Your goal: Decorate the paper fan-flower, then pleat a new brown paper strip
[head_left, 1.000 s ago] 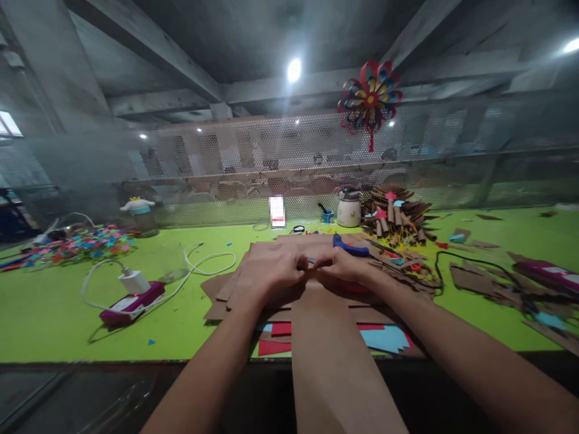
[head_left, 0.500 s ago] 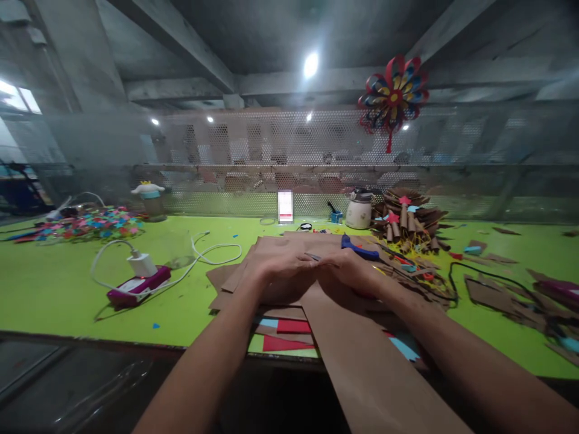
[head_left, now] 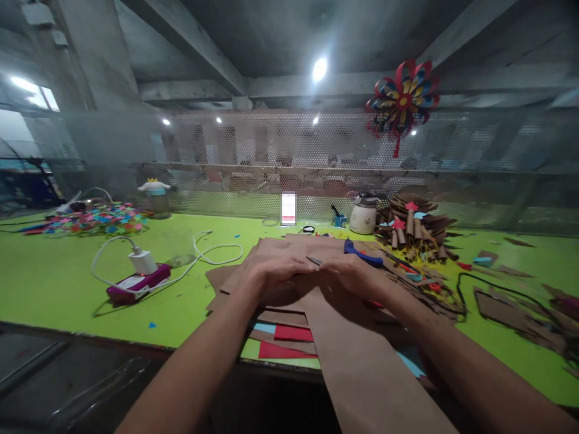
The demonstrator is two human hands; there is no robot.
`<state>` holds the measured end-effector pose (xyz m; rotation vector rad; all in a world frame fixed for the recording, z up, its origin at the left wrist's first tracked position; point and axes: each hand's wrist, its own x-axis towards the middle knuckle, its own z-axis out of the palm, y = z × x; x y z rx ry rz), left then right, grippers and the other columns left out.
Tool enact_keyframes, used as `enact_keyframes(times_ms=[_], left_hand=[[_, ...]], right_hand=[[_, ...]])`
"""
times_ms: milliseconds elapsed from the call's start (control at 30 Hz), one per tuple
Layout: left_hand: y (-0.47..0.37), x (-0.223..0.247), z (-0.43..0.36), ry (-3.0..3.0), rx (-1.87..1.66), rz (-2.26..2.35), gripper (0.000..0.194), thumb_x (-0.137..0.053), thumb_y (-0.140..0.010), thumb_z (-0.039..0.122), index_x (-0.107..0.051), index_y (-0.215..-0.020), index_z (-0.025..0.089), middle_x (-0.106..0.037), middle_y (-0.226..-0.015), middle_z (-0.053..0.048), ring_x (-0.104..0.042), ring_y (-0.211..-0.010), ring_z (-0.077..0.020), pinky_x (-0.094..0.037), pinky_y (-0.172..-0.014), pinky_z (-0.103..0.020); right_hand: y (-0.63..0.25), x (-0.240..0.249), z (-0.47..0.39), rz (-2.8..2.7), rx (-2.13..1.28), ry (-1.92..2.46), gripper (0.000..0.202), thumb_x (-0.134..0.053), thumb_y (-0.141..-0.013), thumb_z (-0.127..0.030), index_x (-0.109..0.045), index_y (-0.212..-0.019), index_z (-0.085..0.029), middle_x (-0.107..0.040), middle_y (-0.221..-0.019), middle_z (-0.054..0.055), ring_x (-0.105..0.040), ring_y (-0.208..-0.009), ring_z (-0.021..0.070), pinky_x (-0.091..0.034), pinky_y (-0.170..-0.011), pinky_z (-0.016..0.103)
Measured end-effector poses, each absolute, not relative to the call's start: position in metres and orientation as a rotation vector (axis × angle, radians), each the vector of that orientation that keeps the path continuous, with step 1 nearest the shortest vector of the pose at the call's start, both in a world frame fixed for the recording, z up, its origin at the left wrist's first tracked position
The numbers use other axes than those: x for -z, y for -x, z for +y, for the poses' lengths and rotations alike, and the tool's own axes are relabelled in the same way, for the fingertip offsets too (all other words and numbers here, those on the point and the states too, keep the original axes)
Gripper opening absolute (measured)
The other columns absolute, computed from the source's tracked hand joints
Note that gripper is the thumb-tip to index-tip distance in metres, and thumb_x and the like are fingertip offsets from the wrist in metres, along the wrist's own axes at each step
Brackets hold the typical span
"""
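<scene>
A long brown paper strip point(head_left: 366, 355) runs from under my hands down toward my body, past the table's front edge. My left hand point(head_left: 284, 271) is closed on its far end, fingers pressed together over the paper. My right hand point(head_left: 350, 271) is closed beside it, fingertips almost meeting the left ones. A pointed metal blade point(head_left: 313, 261), apparently of scissors, sticks out leftward from the right fingertips; the rest is hidden by the hand. Beneath both hands lies a stack of brown paper sheets point(head_left: 235, 274). A blue-handled tool point(head_left: 364, 256) lies just beyond my right hand.
Red paper strips point(head_left: 289, 349) lie at the table's front edge. To the left are a purple power strip point(head_left: 140, 283) with a white charger and cable, and colourful paper stars point(head_left: 99, 220). At the back stand a phone point(head_left: 288, 209), a white jar point(head_left: 363, 215) and bundled brown rolls point(head_left: 414, 226).
The view has shifted slightly. More of the metal blade shows between my fingertips. Both hands keep nearly the same place on the paper strip.
</scene>
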<state>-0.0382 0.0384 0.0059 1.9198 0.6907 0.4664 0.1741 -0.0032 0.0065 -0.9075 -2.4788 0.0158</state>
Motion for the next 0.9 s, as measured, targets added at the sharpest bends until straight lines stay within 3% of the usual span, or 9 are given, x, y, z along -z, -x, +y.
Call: enact_keyframes(times_ms=[267, 433, 600, 700, 800, 900], left_hand=[[0.028, -0.007, 0.03, -1.833, -0.438, 0.685, 0.031, -0.059, -0.077, 0.043, -0.064, -0.079, 0.013, -0.051, -0.067, 0.0, -0.04, -0.063, -0.0102, -0.032, -0.061, -0.024], [0.025, -0.012, 0.022, -1.765, -0.476, 0.696, 0.025, -0.059, -0.077, 0.038, -0.062, -0.074, 0.013, -0.049, -0.066, 0.0, -0.04, -0.063, -0.0092, -0.033, -0.061, -0.022], [0.024, -0.014, 0.02, -1.823, -0.453, 0.744, 0.023, -0.058, -0.078, 0.035, -0.062, -0.072, 0.013, -0.044, -0.058, 0.003, -0.034, -0.055, -0.0076, -0.029, -0.054, -0.021], [0.022, -0.016, 0.019, -1.941, -0.467, 0.782, 0.025, -0.057, -0.078, 0.034, -0.06, -0.066, 0.013, -0.042, -0.056, 0.003, -0.03, -0.054, -0.0075, -0.027, -0.052, -0.022], [0.02, -0.019, 0.017, -2.042, -0.472, 0.792, 0.023, -0.056, -0.078, 0.035, -0.065, -0.077, 0.013, -0.049, -0.062, 0.002, -0.035, -0.057, -0.0085, -0.029, -0.055, -0.022], [0.019, -0.021, 0.015, -2.112, -0.479, 0.836, 0.027, -0.055, -0.079, 0.034, -0.067, -0.089, 0.013, -0.055, -0.067, -0.001, -0.042, -0.06, -0.0101, -0.033, -0.057, -0.022]], right_hand=[[-0.177, -0.003, 0.006, -2.308, -0.125, 0.812, 0.024, -0.048, -0.081, -0.01, -0.069, -0.089, -0.018, -0.07, -0.085, 0.005, -0.063, -0.078, 0.0154, -0.047, -0.07, 0.025], [-0.182, 0.0, 0.012, -2.143, -0.491, 0.851, 0.02, -0.054, -0.076, -0.014, -0.07, -0.088, -0.016, -0.07, -0.085, 0.006, -0.063, -0.078, 0.0157, -0.049, -0.072, 0.027], [-0.189, -0.015, 0.005, -2.096, -0.886, 0.886, 0.035, -0.061, -0.072, -0.022, -0.064, -0.106, -0.017, -0.067, -0.1, 0.006, -0.061, -0.088, 0.0173, -0.049, -0.074, 0.028], [-0.192, -0.023, 0.002, -2.116, -0.898, 0.994, 0.03, -0.059, -0.076, -0.034, -0.066, -0.097, -0.014, -0.067, -0.09, 0.006, -0.059, -0.077, 0.0147, -0.046, -0.065, 0.025], [-0.194, -0.021, 0.005, -2.163, -0.852, 1.084, 0.032, -0.056, -0.078, -0.041, -0.067, -0.08, -0.011, -0.064, -0.072, 0.004, -0.054, -0.064, 0.012, -0.041, -0.056, 0.022], [-0.195, -0.018, 0.008, -2.201, -0.786, 1.104, 0.039, -0.055, -0.077, -0.046, -0.068, -0.075, -0.01, -0.058, -0.062, 0.001, -0.049, -0.057, 0.0099, -0.036, -0.05, 0.02]])
